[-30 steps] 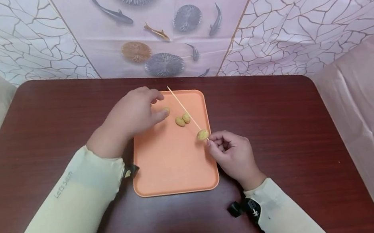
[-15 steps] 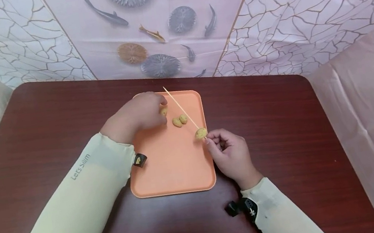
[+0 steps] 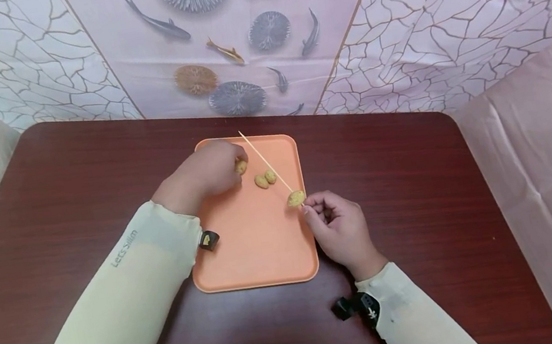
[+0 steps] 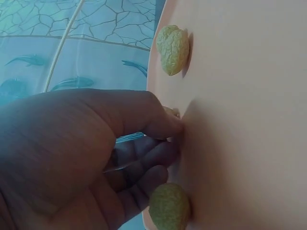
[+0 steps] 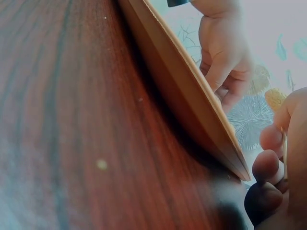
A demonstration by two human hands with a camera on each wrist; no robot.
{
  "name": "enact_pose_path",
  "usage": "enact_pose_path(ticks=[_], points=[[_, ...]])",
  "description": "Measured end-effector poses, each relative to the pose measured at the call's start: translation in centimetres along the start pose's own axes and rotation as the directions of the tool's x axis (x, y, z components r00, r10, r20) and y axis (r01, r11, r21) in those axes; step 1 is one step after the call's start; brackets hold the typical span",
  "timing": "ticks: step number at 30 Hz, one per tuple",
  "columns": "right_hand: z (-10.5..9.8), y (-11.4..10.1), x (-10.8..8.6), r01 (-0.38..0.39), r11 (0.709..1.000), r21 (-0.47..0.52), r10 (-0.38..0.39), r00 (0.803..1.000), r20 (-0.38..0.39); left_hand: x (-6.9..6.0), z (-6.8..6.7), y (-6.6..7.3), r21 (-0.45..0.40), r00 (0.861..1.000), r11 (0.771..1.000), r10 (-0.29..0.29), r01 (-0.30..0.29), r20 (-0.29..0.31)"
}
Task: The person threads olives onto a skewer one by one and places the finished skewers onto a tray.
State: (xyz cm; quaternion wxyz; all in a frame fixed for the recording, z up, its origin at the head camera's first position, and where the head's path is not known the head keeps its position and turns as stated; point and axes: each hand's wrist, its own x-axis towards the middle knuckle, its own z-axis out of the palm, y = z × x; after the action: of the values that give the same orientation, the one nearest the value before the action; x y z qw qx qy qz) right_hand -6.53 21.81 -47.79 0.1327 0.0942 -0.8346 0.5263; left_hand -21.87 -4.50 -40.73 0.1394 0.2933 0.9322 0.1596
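Observation:
My right hand pinches the lower end of a thin wooden skewer, which slants up and left over the tray. One small yellowish potato is threaded on it, close to the fingertips. Over the tray's far left part, my left hand has thumb and fingers around another small potato; in the left wrist view the thumb mostly hides it. Two wrinkled potatoes lie together on the tray to its right. A further potato sits by the curled fingers, hidden in the head view.
The orange rectangular tray with a raised rim lies on a dark red-brown wooden table. Behind the table hangs a patterned cloth. Black wrist devices sit at both cuffs.
My left hand has moved right and its fingers have closed in around the potato. The right hand holds the skewer almost still. The view has shifted slightly.

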Motion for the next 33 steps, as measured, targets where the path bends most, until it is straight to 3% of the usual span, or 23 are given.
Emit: enact_pose_path(ticks=[4,9,13,16,21,26,30,33], points=[[-0.1,0.1,0.1,0.008,1.0,-0.005,-0.008,1.0,0.004,-0.5,0.0,0.0,-0.029,0.996,0.999,0.023,-0.025,-0.085],[-0.2,0.2,0.0,0.019,1.0,-0.011,-0.019,1.0,0.005,-1.5,-0.1,-0.1,-0.084,0.979,0.996,0.02,-0.038,-0.203],[-0.2,0.2,-0.1,0.032,0.999,-0.004,-0.032,0.999,0.016,-2.1,0.0,-0.2,-0.144,0.962,0.989,-0.02,-0.02,-0.273],[-0.2,0.0,-0.3,0.038,0.999,0.011,-0.038,0.999,0.022,-2.6,0.3,-0.1,-0.245,0.946,0.969,-0.085,0.006,-0.313],[-0.1,0.1,-0.5,0.037,0.999,0.032,-0.038,0.999,0.033,-3.7,0.7,0.0,-0.411,0.913,0.911,-0.188,0.024,-0.363],[-0.2,0.2,-0.6,0.045,0.998,0.046,-0.048,0.998,0.049,-4.7,1.1,0.3,-0.504,0.858,0.864,-0.263,0.006,-0.441],[-0.3,0.2,-0.4,0.06,0.997,0.048,-0.063,0.995,0.075,-5.6,1.6,0.4,-0.527,0.817,0.849,-0.284,-0.028,-0.501],[-0.4,0.1,-0.3,0.072,0.996,0.047,-0.076,0.993,0.087,-5.9,1.9,0.5,-0.535,0.796,0.843,-0.287,-0.054,-0.532]])
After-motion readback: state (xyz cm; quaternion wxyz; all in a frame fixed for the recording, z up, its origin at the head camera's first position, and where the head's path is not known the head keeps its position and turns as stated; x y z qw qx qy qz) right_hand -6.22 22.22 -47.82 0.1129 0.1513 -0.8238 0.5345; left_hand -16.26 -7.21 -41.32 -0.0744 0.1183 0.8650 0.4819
